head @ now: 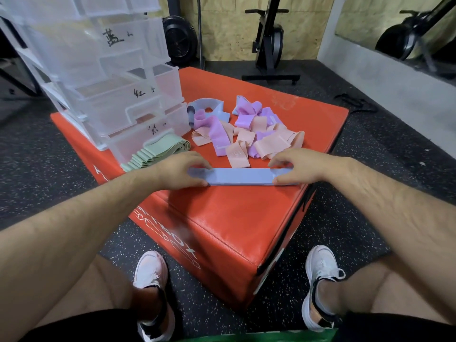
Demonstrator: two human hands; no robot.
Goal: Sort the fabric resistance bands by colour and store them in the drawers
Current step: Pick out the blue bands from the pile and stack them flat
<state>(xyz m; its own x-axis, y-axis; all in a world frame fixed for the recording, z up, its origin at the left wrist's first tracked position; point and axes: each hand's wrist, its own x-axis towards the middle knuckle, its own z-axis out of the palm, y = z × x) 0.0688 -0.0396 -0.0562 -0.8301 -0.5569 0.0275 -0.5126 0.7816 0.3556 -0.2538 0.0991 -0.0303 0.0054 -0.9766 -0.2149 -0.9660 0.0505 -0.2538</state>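
Left hand [181, 170] pinches left end of flat blue band stack [240, 176]; right hand [293, 166] pinches right end. Stack lies on red plyo box [234, 218], near front edge. Green bands [158, 154] stacked just beside translucent drawer unit [111, 77]. Drawers hand-labelled, contents unclear through plastic. Loose pile [249, 129] of purple, peach and blue bands behind.

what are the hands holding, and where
The flat blue band stack: the left hand pinches its left end, the right hand its right end.
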